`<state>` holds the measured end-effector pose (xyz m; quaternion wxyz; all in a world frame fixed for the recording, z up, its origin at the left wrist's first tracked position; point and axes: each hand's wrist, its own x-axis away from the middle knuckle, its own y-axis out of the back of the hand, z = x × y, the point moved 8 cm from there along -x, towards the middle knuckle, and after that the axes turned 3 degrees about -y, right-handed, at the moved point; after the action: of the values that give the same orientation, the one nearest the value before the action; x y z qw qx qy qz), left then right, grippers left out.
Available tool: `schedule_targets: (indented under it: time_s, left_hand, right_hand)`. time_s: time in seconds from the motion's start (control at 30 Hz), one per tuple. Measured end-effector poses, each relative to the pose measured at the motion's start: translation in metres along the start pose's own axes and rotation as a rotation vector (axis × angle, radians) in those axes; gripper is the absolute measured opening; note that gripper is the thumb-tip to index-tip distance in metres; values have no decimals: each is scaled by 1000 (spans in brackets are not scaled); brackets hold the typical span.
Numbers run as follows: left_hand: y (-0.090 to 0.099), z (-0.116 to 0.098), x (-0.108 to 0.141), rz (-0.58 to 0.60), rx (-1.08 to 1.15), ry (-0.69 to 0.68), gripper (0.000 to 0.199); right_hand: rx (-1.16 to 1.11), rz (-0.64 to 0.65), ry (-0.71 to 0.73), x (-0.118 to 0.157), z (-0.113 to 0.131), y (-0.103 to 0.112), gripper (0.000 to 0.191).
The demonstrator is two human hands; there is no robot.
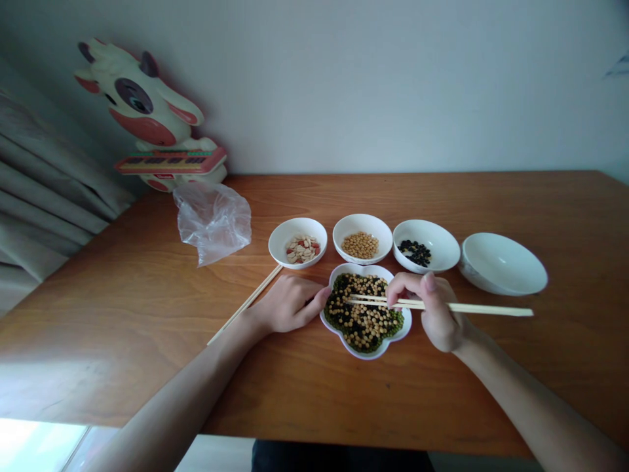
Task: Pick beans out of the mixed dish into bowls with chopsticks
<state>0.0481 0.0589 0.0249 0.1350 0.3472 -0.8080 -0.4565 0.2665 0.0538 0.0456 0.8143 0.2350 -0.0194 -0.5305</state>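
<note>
Right hand [437, 314] grips a pair of pale wooden chopsticks [472, 307] in a firm pinch, their tips reaching over a white flower-shaped dish [373, 354] near the middle of the tabletop [147, 328]. The dish holds a mix of yellow soybeans [361, 321], small green mung beans [392, 321] and black beans [344, 284]. These look hard, light and round, so they are likely to roll and slip between smooth tips; each seems best pinched singly across its middle. The left hand [289, 305] holds nothing, its fingers loosely curled at the dish's left rim, and more wooden chopsticks [246, 305] lie near that wrist. Beyond stand three small white bowls, holding pale seeds with red pieces [302, 249], soybeans [360, 244] and black beans [415, 252], with a larger tilted white bowl [501, 265] to the right and a crumpled plastic bag [212, 223] to the left.
</note>
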Motion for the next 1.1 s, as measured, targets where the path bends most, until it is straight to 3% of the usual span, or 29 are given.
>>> schedule_targets:
  time_s: [0.47,0.63,0.83,0.93,1.1]
  left_hand:
    - [-2,1,1,15,35,-4,45]
    - [-2,2,1,13,21,1,46]
    - [-3,4,0,23,-4,25,48]
    - [-3,3,0,23,-7,22,49]
    - [-2,1,1,14,-2,5,48]
  right_hand:
    - [-33,-74,30,0,9,0,68]
    - [-79,-135,72,3,10,11,71]
    - [-287,-488,263,11,22,56,77]
    - [-242,-605,246,10,11,68,72]
    - [-171,-504,123,1,-4,59,74]
